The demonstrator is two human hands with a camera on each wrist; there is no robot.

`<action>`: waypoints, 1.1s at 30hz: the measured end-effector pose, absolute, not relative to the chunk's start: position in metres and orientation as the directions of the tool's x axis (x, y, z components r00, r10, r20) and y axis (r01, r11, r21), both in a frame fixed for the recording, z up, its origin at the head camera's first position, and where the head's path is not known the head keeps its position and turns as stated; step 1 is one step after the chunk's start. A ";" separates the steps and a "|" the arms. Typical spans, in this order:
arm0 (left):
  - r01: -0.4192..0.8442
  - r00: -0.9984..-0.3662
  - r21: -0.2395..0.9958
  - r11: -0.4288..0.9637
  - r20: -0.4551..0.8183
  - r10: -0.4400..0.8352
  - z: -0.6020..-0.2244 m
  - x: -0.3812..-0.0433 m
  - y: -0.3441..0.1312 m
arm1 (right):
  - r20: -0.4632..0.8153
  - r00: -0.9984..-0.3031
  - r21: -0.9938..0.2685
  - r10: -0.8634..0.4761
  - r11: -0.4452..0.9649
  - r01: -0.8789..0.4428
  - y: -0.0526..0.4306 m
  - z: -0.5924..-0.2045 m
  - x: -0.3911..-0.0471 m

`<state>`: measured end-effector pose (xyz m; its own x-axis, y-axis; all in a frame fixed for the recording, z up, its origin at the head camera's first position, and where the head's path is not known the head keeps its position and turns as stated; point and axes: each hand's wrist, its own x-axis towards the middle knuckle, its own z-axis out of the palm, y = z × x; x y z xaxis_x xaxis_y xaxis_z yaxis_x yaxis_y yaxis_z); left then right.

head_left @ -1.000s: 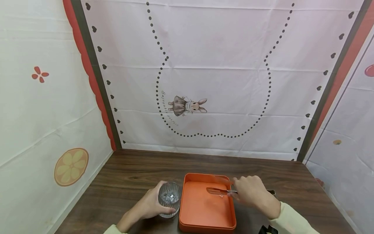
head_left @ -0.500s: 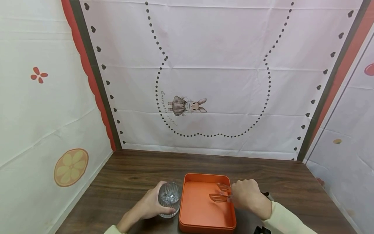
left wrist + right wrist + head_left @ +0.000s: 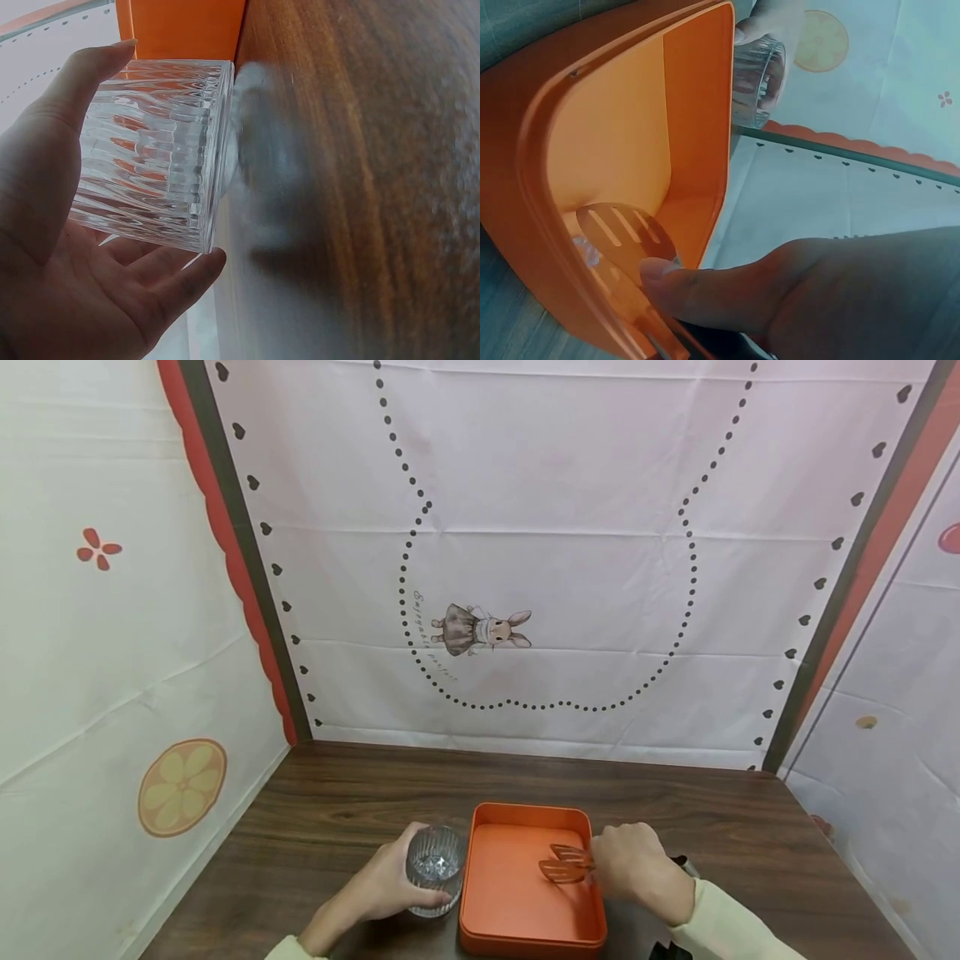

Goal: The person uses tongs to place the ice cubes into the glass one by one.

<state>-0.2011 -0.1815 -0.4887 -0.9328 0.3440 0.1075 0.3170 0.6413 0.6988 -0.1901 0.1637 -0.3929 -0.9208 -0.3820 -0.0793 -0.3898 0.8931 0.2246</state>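
My left hand grips a clear ribbed drinking glass beside the left wall of an orange box. In the left wrist view the thumb lies along one side of the glass and the fingers round the other, its base close over the table. My right hand holds a pair of tongs with orange slotted heads, down inside the box's right side. A small clear lump shows by the tong heads in the right wrist view. The hand hides much of the tongs' handle.
The box stands at the front of a dark wood table. White printed cloth walls in the back and both sides. A black object sits at the bottom edge, below the right forearm.
My right hand has shifted slightly left and toward me with the tongs. Their two heads have drawn closer together inside the box. The left hand and glass have stayed in place.
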 end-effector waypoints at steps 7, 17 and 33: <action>0.315 -0.935 0.694 0.648 0.109 0.337 -0.490 -0.202 -0.181 | -0.090 -0.907 0.214 -0.411 0.881 -0.421 0.170 -0.394 -0.194; 0.315 -0.934 0.701 0.640 0.109 0.340 -0.487 -0.201 -0.181 | -0.133 -0.899 0.208 -0.418 0.875 -0.438 0.172 -0.391 -0.198; 0.298 -0.939 0.698 0.651 0.093 0.331 -0.486 -0.200 -0.180 | -0.015 -0.855 0.201 -0.518 0.836 -0.511 0.173 -0.397 -0.197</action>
<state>-0.2004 -0.1803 -0.4861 -0.9391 0.3310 0.0925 0.2982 0.6510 0.6981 -0.1965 0.1734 -0.3967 -0.8550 -0.5184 -0.0154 -0.5106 0.8360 0.2013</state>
